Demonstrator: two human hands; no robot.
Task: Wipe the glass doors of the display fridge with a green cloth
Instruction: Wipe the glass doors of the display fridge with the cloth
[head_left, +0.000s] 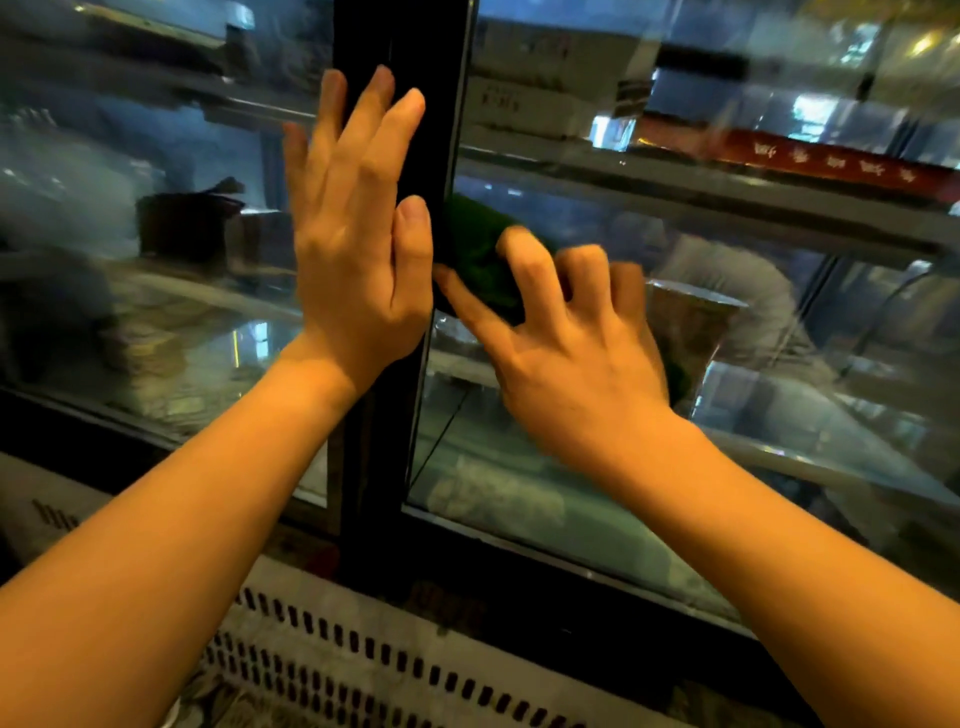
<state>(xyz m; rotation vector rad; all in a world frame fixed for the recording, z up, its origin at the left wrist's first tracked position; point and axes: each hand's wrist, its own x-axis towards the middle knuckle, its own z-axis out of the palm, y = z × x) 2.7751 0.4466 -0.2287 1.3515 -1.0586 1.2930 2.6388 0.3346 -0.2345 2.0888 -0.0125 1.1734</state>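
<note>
The display fridge fills the view, with a left glass door (156, 270) and a right glass door (675, 322) split by a black vertical frame (415, 104). My left hand (358, 234) lies flat, fingers spread, against that black frame and the edge of the left door. My right hand (566, 332) presses a crumpled green cloth (478, 254) against the right door, just beside the frame. Most of the cloth is hidden under my fingers; a green corner also shows past my right hand's far side. The right hand looks motion-blurred.
Behind the glass are shelves with a red box (831, 166), white boxes (530, 78) and a foil-covered container (691, 322). A white vent grille (363, 665) with dark slots runs below the doors. Reflections cover the glass.
</note>
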